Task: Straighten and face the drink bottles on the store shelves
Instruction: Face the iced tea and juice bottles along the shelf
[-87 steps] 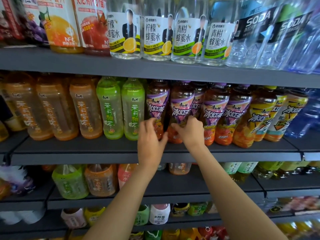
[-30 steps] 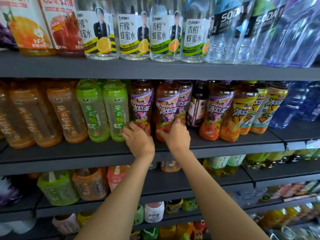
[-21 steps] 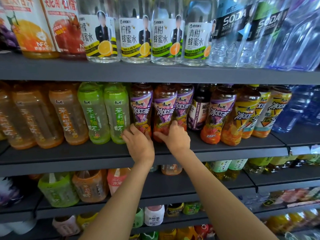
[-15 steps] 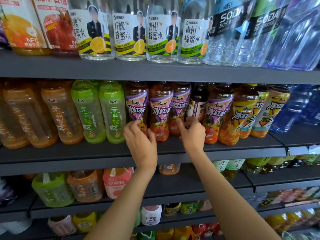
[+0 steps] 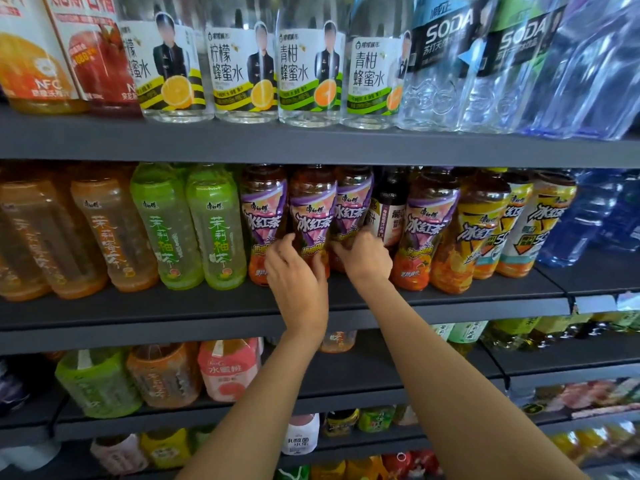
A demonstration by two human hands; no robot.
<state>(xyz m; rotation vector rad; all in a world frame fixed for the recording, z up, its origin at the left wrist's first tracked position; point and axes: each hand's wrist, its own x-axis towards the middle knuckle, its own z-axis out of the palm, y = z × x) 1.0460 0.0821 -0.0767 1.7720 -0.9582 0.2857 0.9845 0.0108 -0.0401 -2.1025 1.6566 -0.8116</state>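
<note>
Two bare forearms, left hand and right hand, no sleeves, rings or watch.

Both bare forearms reach up and forward, converging toward centre. Left hand raised, back toward camera, fingers curled around front of a bottle, thumb on its left side. Right hand just beside it, back toward camera, fingers curled onto neighbouring bottle. Wrists nearly straight.
</note>
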